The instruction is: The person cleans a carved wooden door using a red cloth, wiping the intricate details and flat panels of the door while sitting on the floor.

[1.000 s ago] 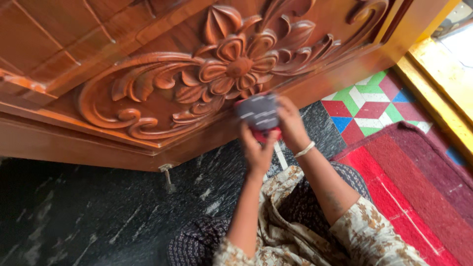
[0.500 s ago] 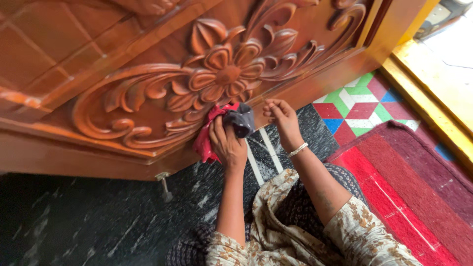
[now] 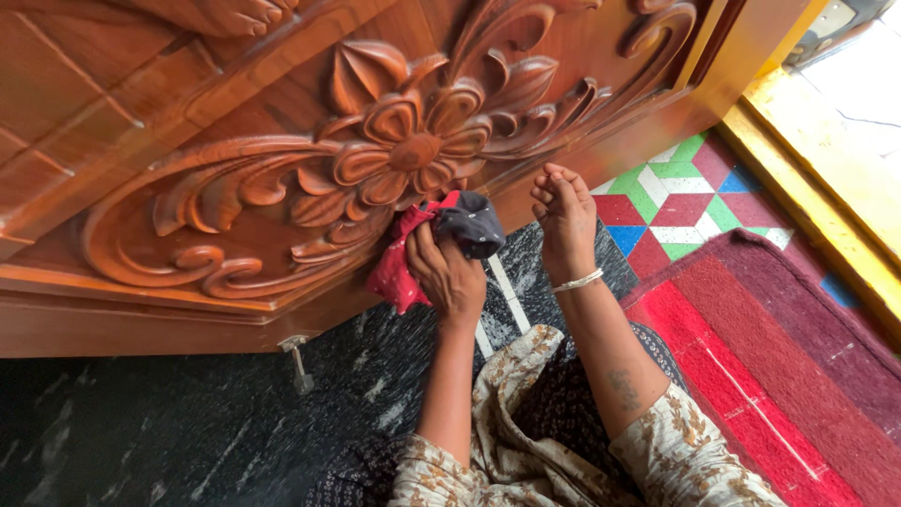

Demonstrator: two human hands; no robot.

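Mid-frame, the left hand (image 3: pixel 449 274) grips a red-and-grey cloth (image 3: pixel 434 239) against the carved door (image 3: pixel 282 178) below its flower, while the right hand (image 3: pixel 563 211) hovers loosely curled, holding nothing.

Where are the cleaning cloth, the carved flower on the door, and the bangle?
cloth (image 3: pixel 413 258), head view, on its red fold beside the left hand (image 3: pixel 450 277).
carved flower (image 3: pixel 413 150), head view, on its round centre.
bangle (image 3: pixel 576 281), head view, on the band at the right wrist.
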